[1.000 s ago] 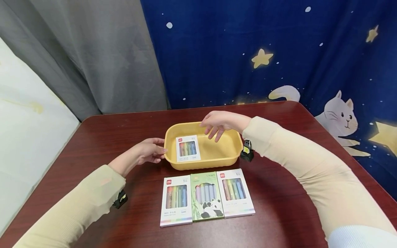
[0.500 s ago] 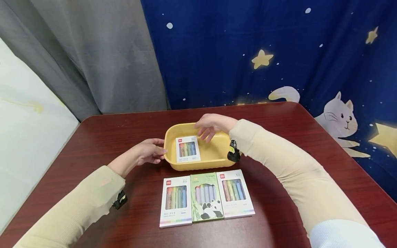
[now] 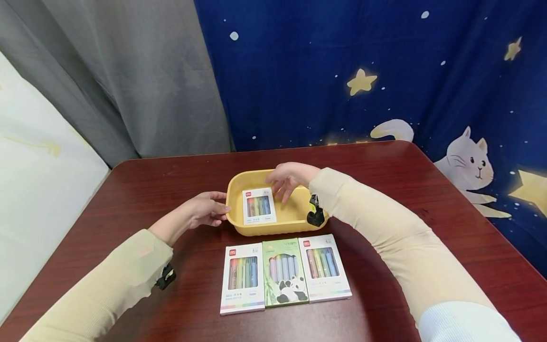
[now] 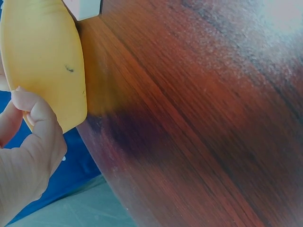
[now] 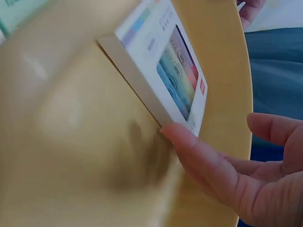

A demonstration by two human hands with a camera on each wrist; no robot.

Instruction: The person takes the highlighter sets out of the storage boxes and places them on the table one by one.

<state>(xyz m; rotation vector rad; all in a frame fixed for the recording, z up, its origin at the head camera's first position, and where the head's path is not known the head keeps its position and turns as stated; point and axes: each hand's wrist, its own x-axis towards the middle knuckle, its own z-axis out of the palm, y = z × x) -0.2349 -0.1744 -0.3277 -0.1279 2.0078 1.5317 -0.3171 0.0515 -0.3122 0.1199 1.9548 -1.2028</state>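
A yellow plastic basket [image 3: 295, 216] sits on the table. My left hand [image 3: 204, 209] grips its left rim, the thumb [image 4: 35, 104] over the edge and the other fingers partly hidden beyond it. A white box of highlighters [image 3: 259, 206] lies at the left inside the basket, its coloured pens showing through a window. My right hand [image 3: 289, 180] reaches in over the far rim with relaxed, spread fingers. In the right wrist view one fingertip [image 5: 175, 132] is at the corner of that box [image 5: 142, 61], touching or nearly so; the hand does not close round it.
In front of the basket, three pen boxes lie side by side: a white one [image 3: 242, 297], a green one with pandas [image 3: 284, 244] and another white one [image 3: 326, 287]. They rest on the dark red wooden table [image 3: 179, 304]. Curtains [image 3: 290, 85] hang behind it.
My right hand has moved left and slightly down, toward the box in the basket. The left hand stays on the rim, and the boxes have not moved.
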